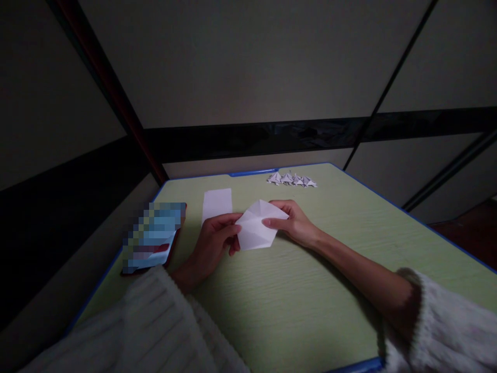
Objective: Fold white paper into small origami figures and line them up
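Observation:
A white sheet of paper (254, 232), creased and partly folded to a peak at its top, is held up over the middle of the table. My left hand (213, 241) pinches its left edge, with the thumb in front and the fingers behind. On the other side my right hand (293, 224) grips the right part, its thumb lying across the front face. Just beyond my left hand a flat white paper (217, 202) lies on the table, its near end hidden by that hand.
The pale green table (310, 311) has a blue rim. Several folded white paper pieces (292, 180) stand in a row near its far edge. A phone or tablet in a dark red case (155, 243), partly blurred, lies at the left. Cabinet panels (248, 62) rise behind the table.

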Demonstrator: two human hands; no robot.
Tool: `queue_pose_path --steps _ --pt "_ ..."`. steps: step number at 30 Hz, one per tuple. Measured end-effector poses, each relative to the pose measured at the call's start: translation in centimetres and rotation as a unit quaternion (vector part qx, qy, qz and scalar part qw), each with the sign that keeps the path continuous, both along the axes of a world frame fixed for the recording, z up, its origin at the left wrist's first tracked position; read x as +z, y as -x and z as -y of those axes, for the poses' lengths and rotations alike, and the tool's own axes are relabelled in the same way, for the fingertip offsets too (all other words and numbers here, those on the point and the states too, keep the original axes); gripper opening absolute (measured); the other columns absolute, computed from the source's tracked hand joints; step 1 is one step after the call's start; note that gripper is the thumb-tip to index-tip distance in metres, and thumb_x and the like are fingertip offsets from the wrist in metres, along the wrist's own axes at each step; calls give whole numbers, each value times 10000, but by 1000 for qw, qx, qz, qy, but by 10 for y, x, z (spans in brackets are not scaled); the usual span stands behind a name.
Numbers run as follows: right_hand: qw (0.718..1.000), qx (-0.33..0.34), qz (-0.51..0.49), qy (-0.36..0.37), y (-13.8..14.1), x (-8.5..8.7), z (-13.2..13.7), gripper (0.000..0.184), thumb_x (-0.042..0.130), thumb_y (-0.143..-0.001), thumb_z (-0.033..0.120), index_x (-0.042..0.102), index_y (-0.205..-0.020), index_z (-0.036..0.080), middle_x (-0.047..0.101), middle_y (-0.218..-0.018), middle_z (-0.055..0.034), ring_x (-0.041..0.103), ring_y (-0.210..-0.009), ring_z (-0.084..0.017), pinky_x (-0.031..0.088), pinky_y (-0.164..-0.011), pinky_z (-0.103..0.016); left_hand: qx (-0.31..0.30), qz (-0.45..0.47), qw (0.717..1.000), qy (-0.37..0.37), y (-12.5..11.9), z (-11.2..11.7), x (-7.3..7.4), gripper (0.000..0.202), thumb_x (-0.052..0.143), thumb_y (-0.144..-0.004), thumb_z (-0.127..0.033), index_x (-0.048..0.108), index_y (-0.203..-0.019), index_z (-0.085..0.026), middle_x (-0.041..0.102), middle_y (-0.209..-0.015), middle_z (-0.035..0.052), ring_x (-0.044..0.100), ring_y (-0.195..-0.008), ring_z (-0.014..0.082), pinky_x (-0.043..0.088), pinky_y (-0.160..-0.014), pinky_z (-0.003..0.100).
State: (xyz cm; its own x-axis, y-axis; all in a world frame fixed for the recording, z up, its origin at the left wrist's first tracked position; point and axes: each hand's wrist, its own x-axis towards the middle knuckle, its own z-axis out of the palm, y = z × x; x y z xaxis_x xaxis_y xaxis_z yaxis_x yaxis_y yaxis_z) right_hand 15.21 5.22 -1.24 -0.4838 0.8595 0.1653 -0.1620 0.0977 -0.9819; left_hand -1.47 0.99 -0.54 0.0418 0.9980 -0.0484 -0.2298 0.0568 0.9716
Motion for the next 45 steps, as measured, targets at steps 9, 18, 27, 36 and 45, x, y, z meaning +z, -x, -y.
queue_pose_path --steps 9,18,27,36,45 --pt "1000 -13 27 -2 1 2 0 130 631 -568 217 561 -609 115 500 -514 33 410 -459 -49 273 -442 -181 24 15 999 40 0 1 1 223 611 -520 -138 644 -739 -107 538 -429 -32 451 -339 63 309 -316 165" --pt "1000 -18 6 12 1 0 -1 82 615 -586 184 584 -593 108 534 -538 15 450 -491 -65 301 -475 -195 27 32 998 56 0 0 3 188 606 -500 -122 651 -683 -134 514 -376 -44 428 -313 58 289 -308 161" --pt "999 -18 -24 34 2 -4 -2 85 621 -578 169 624 -646 119 567 -563 7 482 -509 -74 324 -496 -203 16 46 998 42 3 -1 2 136 595 -519 -108 651 -638 -140 532 -421 -28 459 -375 61 330 -364 163" --pt "999 17 -43 4 1 -1 -2 164 531 -560 65 645 -658 132 610 -603 -6 506 -539 -89 346 -526 -221 -2 22 1000 12 1 0 4 78 548 -552 -116 615 -572 -151 507 -418 -47 443 -360 47 327 -344 142" --pt "999 -6 -23 -37 -1 2 -1 183 476 -531 35 618 -603 125 567 -554 17 456 -498 -67 318 -497 -205 -57 -47 995 -71 3 4 1 38 516 -641 -156 548 -625 -144 508 -369 -58 437 -306 54 334 -304 141"
